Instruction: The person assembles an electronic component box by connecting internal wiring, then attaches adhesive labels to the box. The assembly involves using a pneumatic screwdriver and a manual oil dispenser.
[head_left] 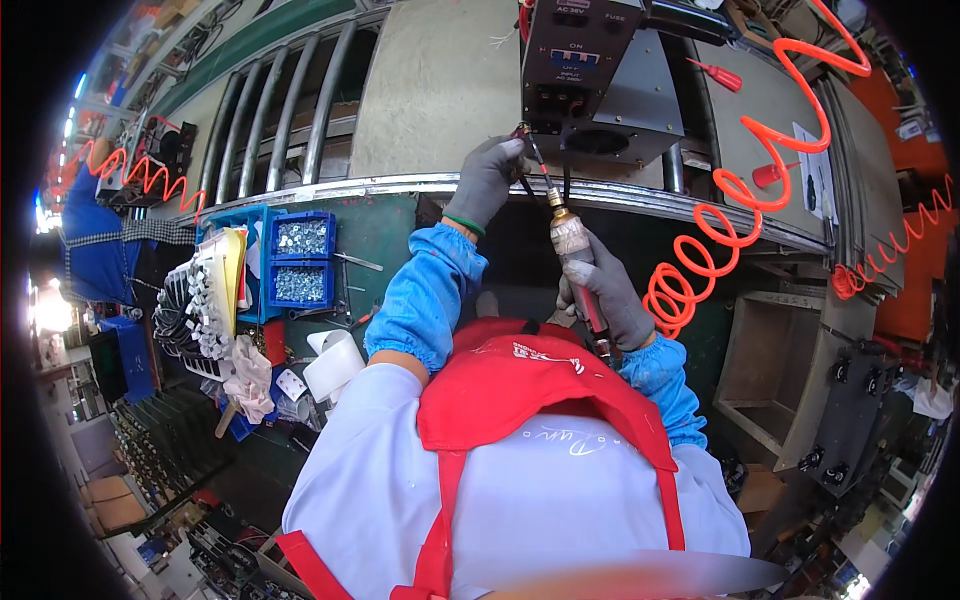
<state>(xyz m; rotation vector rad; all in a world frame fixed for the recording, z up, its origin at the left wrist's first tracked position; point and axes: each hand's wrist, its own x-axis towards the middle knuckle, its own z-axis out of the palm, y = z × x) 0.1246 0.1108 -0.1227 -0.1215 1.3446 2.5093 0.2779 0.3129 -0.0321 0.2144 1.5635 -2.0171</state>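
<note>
While our R hand is wrapped round a pneumatic screwdriver on the near side of the grey power-supply box, our L hand pinches close to the bit tip, by the box's near L corner; what's betw. those fingertips is too small to tell. We'd judge the driver fairly heavy for its size, stiff, prob. a bit slick on the silver barrel & not fragile apart from the thin bit; best hold is the red rear grip, w/ L fingers just steadying the tip. The orange coiled air hose, R of the box, looks light & springy. Re labels: we see short white legends round the blue switches on the box's dark panel, white lettering on our red apron, nearer us than the box, & no brand we can make out on the driver.
</note>
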